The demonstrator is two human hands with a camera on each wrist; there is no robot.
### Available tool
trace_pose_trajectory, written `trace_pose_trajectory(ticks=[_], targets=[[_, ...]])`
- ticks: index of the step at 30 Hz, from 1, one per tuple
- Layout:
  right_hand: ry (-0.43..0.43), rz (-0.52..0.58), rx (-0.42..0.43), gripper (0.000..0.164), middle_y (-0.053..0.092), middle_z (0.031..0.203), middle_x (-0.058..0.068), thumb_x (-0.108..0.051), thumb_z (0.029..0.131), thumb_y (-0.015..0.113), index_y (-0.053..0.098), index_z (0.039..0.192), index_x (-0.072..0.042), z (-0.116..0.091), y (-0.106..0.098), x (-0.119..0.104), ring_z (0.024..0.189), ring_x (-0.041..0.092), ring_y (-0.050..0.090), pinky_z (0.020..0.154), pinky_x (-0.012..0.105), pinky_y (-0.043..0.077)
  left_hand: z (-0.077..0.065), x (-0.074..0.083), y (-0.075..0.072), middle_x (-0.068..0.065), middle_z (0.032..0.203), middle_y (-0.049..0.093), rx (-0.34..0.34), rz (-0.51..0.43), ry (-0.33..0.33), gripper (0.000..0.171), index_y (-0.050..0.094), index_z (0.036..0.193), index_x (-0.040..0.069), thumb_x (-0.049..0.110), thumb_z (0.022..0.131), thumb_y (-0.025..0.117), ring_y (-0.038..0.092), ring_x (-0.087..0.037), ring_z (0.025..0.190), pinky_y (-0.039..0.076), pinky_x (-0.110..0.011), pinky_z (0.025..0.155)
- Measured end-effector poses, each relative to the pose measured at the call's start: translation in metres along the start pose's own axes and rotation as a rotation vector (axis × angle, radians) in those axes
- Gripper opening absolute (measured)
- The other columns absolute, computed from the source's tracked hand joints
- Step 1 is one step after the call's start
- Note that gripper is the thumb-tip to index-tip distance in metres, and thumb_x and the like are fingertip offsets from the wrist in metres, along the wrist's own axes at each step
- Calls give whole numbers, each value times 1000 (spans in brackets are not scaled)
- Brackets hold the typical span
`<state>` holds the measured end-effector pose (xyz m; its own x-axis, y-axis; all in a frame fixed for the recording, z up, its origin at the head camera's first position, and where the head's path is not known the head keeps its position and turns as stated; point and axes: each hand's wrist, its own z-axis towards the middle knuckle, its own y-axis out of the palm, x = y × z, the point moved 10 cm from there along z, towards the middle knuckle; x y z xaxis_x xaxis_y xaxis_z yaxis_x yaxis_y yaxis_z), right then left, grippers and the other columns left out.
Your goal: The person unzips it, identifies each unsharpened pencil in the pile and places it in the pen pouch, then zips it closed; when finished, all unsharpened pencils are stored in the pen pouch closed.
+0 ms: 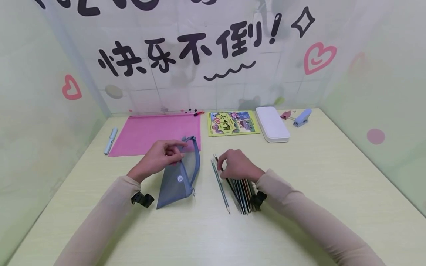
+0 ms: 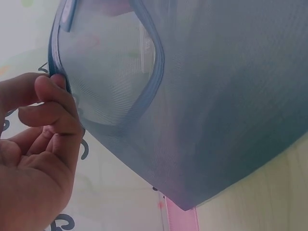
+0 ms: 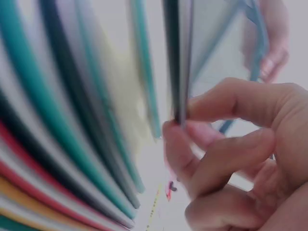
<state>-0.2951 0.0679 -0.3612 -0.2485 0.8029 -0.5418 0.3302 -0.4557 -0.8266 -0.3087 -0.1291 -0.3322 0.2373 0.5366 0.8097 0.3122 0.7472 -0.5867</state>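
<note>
My left hand (image 1: 162,153) pinches the zipped edge of a blue-grey mesh pencil pouch (image 1: 173,184), whose mouth gapes on the right. In the left wrist view the pouch (image 2: 216,106) hangs beside the fingers, and no pencil shows inside. Over a bundle of pencils (image 1: 245,201) on the table, my right hand (image 1: 237,164) pinches one dark pencil (image 3: 173,62) near its end between thumb and fingers. A teal pencil (image 1: 220,183) lies apart, just left of the bundle. The right hand partly covers the bundle's far ends.
Behind the pouch lies a pink zip folder (image 1: 156,131), with a light blue pen (image 1: 111,141) to its left. Along the back are a yellow booklet (image 1: 233,123), a white case (image 1: 272,124), a binder clip (image 1: 286,115) and a blue stapler (image 1: 302,118). Walls enclose the table.
</note>
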Motion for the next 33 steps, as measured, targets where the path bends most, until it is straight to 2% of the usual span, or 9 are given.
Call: trace_pose_trajectory(ticks=[4,7,11,15,19,22,27,33], targets=[[3,237,24,18,73,77,6,-8,78,76,77,96,-11,4,-15,-1,63,17,62,56,25,47,1,0,1,-7,83,68,1,-1,0,38,64,132,9,15,94,67,62,-15,71,57,-34,67],[15,409,73,20,76,85,9,-9,80,74,77,100,-11,10,-20,-2,75,26,67,59,26,49,2,0,1,-7,83,67,5,-3,3,38,64,132,8,15,95,67,61,-14,70,56,-34,66],[57,620,189,19,77,93,9,-10,83,74,77,101,-15,21,-20,-2,86,31,67,59,25,49,2,-2,2,-7,83,66,11,-10,0,39,64,132,8,15,95,67,61,-15,71,57,-34,66],[80,794,335,20,75,94,11,-8,84,74,76,102,-13,28,-18,-4,80,26,63,54,23,44,2,-3,3,-6,83,67,13,-13,-5,39,63,133,9,15,95,66,62,-15,72,57,-32,67],[81,814,466,22,72,104,12,-7,85,73,75,107,-10,31,-20,-11,81,18,65,57,22,47,2,-1,4,-6,83,67,16,-15,0,39,63,133,7,15,95,66,62,-14,71,56,-32,67],[91,766,502,24,72,104,10,-9,86,75,75,110,-12,34,-18,-17,84,16,68,62,23,51,2,0,4,-6,83,67,17,-19,-1,40,62,134,6,15,95,66,62,-14,71,56,-32,67],[103,724,469,23,76,95,8,-13,86,75,75,109,-17,36,-5,-26,83,16,70,64,24,54,3,1,5,-7,85,68,19,-18,1,40,62,135,7,15,96,65,63,-15,73,57,-30,68],[86,721,414,23,75,95,8,-11,86,74,76,107,-17,31,7,-35,81,14,67,63,23,53,5,4,5,-7,84,67,38,-29,17,38,62,133,8,14,96,64,65,-14,74,59,-35,70]])
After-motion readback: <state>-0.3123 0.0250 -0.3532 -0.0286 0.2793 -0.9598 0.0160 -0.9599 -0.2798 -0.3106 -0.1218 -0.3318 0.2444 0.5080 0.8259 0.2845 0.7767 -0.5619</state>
